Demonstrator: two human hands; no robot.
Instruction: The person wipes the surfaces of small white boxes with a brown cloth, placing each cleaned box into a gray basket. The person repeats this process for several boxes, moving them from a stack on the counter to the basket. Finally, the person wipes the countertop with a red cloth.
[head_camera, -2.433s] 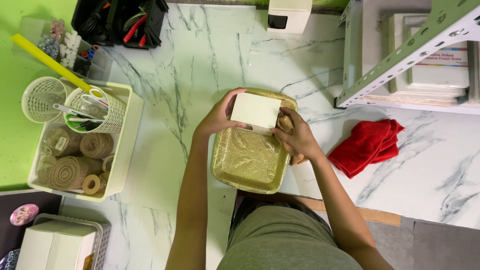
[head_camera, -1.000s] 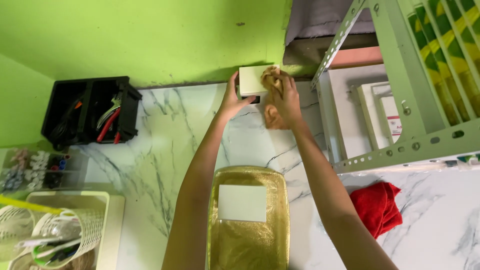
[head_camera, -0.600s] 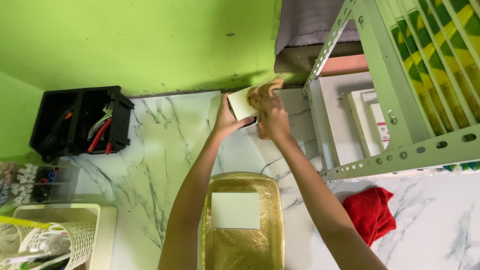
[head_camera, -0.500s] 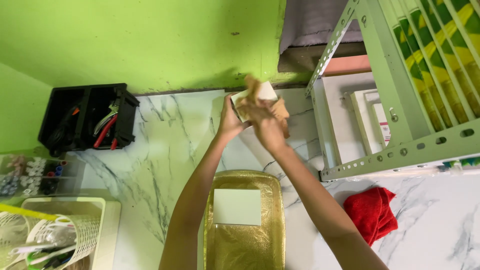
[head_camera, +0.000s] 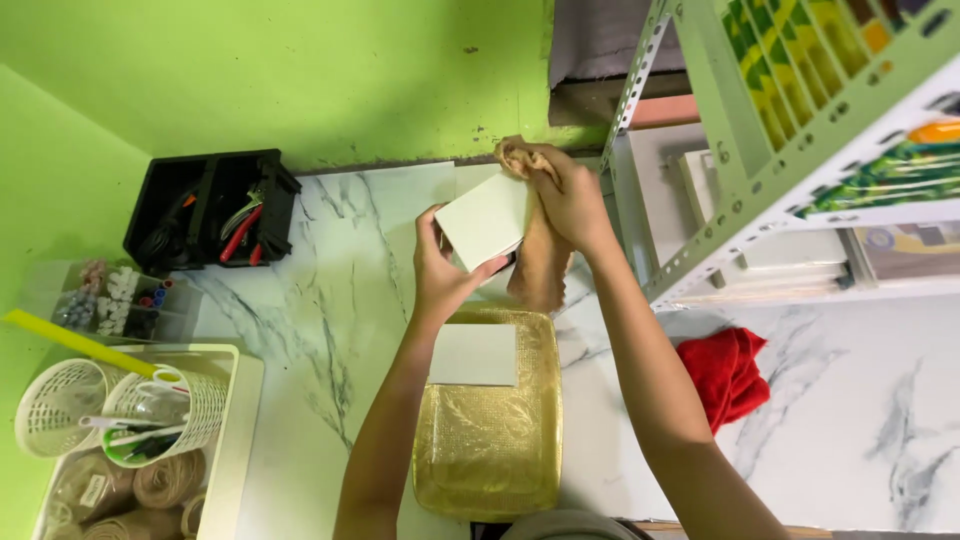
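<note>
Left hand (head_camera: 440, 272) now gripping white tile (head_camera: 486, 220) by lower edge, tilted up off worktop (head_camera: 330, 330); right hand (head_camera: 568, 195) closed on tan cloth (head_camera: 530, 245), seemingly wiping; second tile (head_camera: 473, 354) unmoved on gold tray (head_camera: 490, 430).

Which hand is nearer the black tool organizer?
Left. The left hand holds the white tile just right of the black tool organizer; the right hand is farther right, gripping a tan cloth.

Both forearms are bare from elbow to wrist, with no sleeves, watch, bracelet or gloves showing, the left hand (head_camera: 443, 275) and right hand (head_camera: 572, 196) wear no rings that can be made out, and a grey-olive garment shows at the bottom edge.
</note>
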